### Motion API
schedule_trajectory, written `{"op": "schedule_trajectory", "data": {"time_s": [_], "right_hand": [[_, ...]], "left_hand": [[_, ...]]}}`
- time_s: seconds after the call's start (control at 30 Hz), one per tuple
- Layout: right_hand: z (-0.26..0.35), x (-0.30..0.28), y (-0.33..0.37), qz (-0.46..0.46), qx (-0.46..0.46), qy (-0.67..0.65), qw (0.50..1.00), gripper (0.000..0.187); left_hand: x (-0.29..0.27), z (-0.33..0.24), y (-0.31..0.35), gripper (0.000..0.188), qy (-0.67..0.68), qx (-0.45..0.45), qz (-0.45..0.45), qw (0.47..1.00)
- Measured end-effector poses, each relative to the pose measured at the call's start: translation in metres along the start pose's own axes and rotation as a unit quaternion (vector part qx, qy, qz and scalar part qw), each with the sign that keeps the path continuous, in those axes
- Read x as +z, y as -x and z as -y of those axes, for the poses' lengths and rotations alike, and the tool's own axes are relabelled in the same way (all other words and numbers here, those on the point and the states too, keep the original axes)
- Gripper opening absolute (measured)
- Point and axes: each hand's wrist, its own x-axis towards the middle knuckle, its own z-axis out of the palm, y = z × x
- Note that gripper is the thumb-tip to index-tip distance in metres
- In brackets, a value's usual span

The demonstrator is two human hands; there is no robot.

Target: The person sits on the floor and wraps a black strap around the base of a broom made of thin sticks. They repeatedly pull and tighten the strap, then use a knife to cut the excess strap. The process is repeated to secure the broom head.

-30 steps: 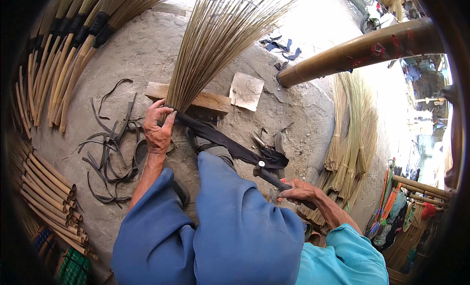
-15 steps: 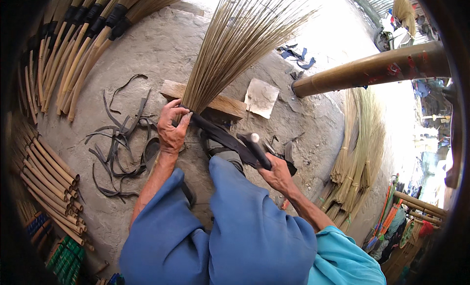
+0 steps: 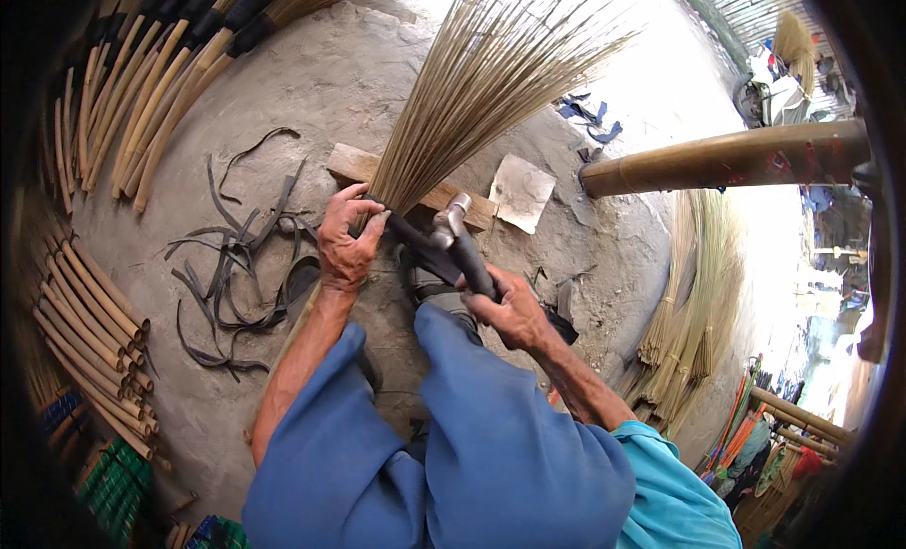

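Note:
A broom [image 3: 462,115] with long straw bristles fans out away from me, its neck resting by a wooden block [image 3: 354,163]. My left hand [image 3: 345,242] is closed round the neck, thumb and fingers pinching at the black wrapping [image 3: 408,232]. Whether a small nail sits between those fingertips, I cannot tell. My right hand [image 3: 517,311] grips the dark handle of a hammer [image 3: 464,249]. The hammer's metal head is close to the right of the left fingertips, over the black strip. My knees hide part of the ground beneath.
Loose black rubber strips [image 3: 236,257] lie on the left ground. Bamboo sticks [image 3: 104,351] and finished brooms [image 3: 160,96] are stacked farther left. A flat pale piece [image 3: 522,192] lies beyond the block. At right are a bamboo post [image 3: 727,160] and straw bundles [image 3: 694,304].
The hammer has swung up and left, bringing its head closer to the broom's neck. My left hand keeps its grip there. The whole view has shifted slightly.

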Motion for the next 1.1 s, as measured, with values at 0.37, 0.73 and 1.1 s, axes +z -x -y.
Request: {"op": "schedule_trajectory", "data": {"time_s": [0.37, 0.73, 1.1], "right_hand": [[0.006, 0.012, -0.024, -0.078, -0.094, 0.154, 0.980, 0.031], [0.037, 0.030, -0.039, -0.057, -0.134, 0.208, 0.967, 0.030], [0.053, 0.029, -0.040, -0.065, -0.142, 0.240, 0.958, 0.030]], "left_hand": [[-0.002, 0.000, 0.001, 0.015, 0.002, -0.024, -0.018, 1.000], [-0.005, -0.005, 0.001, 0.018, -0.016, -0.032, -0.035, 0.999], [-0.006, -0.004, 0.002, 0.016, -0.028, -0.034, -0.037, 0.998]]}}
